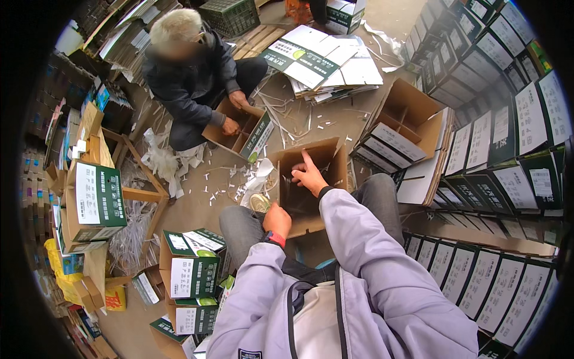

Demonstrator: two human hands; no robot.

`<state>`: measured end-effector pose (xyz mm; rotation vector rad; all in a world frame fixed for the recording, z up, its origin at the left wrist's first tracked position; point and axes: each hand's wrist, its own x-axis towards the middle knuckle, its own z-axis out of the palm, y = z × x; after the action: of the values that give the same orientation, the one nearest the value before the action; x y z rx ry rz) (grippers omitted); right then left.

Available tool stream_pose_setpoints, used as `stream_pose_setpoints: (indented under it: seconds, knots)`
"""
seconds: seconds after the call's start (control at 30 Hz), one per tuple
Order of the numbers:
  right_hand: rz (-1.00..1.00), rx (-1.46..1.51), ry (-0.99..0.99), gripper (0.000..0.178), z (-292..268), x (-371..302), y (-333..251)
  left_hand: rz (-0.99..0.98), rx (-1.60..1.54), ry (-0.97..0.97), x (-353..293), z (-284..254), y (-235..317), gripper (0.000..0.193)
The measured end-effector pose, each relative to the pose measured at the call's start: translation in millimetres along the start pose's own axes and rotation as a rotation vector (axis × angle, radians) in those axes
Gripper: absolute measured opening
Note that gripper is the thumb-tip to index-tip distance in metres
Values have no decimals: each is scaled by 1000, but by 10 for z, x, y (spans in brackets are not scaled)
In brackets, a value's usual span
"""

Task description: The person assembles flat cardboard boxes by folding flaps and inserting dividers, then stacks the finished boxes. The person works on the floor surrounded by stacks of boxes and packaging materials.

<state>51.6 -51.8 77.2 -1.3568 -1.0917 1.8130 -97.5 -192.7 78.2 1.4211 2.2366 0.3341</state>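
The open box (335,164) sits on the floor (192,210) between two knees (235,226). Its inside is dark. The right hand (309,175) points over it; the left hand (278,220) curls by its near left corner. I cannot tell if they grip. A second box (412,94), farther right, holds dividers (409,118).

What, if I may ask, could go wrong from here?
The right hand, over the open cardboard box, could scrape against its bare cardboard edge. The crumpled white sheet beside the shoe might make a foot slip. The piled green-and-white boxes near the left sleeve might topple if the elbow knocks them.
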Motion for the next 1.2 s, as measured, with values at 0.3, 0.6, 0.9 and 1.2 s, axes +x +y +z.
stream_pose_setpoints:
  seconds: [0.3, 0.6, 0.9, 1.2]
  knots:
    - [-665, -632, 524, 78, -551, -585, -640, -90, 11, 21, -12, 37, -226, 22]
    - [26, -951, 314, 68, -909, -1160, 432, -33, -166, -20, 321, -74, -440, 40]
    - [118, -1322, 326, 87, -650, -1172, 301, -216, -170, 47, 293, 313, -72, 33]
    - [283, -1564, 52, 120, -143, -632, 385, -350, 175, -119, 273, 203, 594, 105]
